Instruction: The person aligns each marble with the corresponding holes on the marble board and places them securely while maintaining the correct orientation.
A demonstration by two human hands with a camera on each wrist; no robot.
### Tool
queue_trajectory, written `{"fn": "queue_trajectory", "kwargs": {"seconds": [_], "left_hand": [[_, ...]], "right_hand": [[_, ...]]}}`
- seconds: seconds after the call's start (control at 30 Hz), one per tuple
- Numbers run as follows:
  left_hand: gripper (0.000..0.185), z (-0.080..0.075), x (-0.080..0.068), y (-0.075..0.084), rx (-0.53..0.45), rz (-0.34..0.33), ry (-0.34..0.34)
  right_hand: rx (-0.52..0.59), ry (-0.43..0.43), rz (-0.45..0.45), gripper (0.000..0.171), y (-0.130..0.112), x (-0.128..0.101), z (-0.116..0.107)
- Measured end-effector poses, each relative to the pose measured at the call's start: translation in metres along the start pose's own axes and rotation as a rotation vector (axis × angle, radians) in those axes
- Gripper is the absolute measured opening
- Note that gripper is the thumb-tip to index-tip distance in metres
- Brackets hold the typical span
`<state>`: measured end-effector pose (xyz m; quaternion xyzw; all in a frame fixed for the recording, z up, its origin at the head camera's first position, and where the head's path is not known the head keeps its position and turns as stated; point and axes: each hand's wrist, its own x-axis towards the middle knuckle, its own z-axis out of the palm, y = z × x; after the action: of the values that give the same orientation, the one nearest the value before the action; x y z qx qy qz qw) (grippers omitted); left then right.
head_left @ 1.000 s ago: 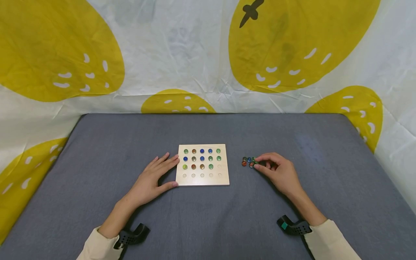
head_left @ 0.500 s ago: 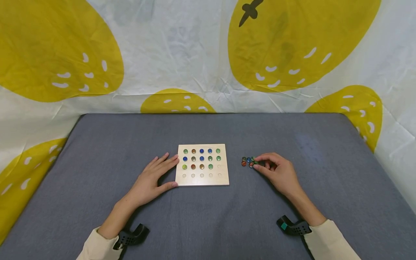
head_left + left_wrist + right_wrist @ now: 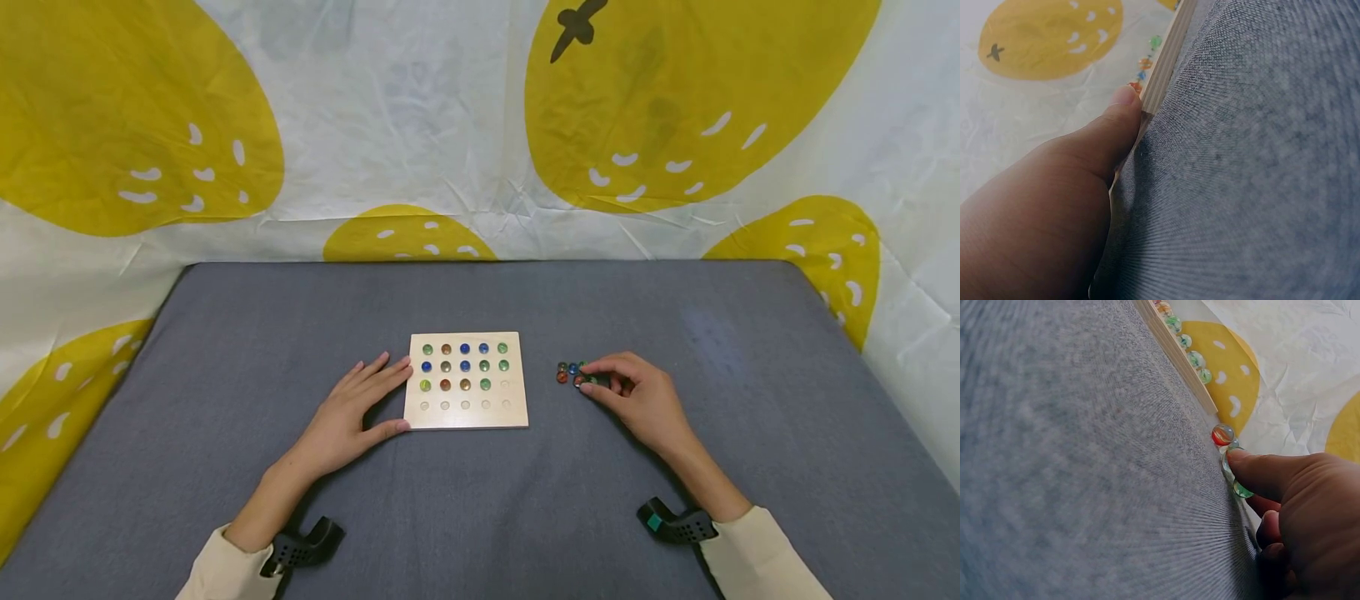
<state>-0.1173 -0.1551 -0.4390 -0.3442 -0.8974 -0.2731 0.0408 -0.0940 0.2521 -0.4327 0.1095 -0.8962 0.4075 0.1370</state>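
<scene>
A square wooden board (image 3: 467, 417) lies mid-table, with coloured marbles (image 3: 465, 367) in its upper three rows of holes and the front row bare. My left hand (image 3: 392, 397) lies flat against the board's left edge, fingers straight, thumb (image 3: 1124, 100) pressed on the front corner of the board (image 3: 1169, 56). Right of the board sits a small cluster of loose marbles (image 3: 567, 372). My right hand (image 3: 587, 377) reaches into it, thumb (image 3: 1254, 472) and forefinger pinching a green marble (image 3: 1242, 489). A red marble (image 3: 1222, 434) lies just beyond.
The grey cloth table (image 3: 675, 317) stretches wide on all sides. A white sheet with yellow shapes (image 3: 450, 125) hangs behind and at both sides. Black wrist mounts (image 3: 302, 546) sit at my cuffs.
My right hand has crept slightly left into the loose marbles, thumb and forefinger closing on the green one. The left hand and board have not moved.
</scene>
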Motion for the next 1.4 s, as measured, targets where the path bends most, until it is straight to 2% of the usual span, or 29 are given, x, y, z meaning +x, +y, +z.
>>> {"fn": "queue_trajectory", "kwargs": {"seconds": [0.63,1.4], "left_hand": [[0.072,-0.0008,0.0018,-0.0012,0.002,-0.003,-0.009],[0.073,0.0021,-0.0001,-0.0009,0.001,-0.008,0.001]], "right_hand": [[-0.073,-0.013,-0.061,0.019,0.0017,0.0005,0.0018],[-0.106,-0.054,-0.064,0.017,-0.0017,-0.0009,0.0031]]}}
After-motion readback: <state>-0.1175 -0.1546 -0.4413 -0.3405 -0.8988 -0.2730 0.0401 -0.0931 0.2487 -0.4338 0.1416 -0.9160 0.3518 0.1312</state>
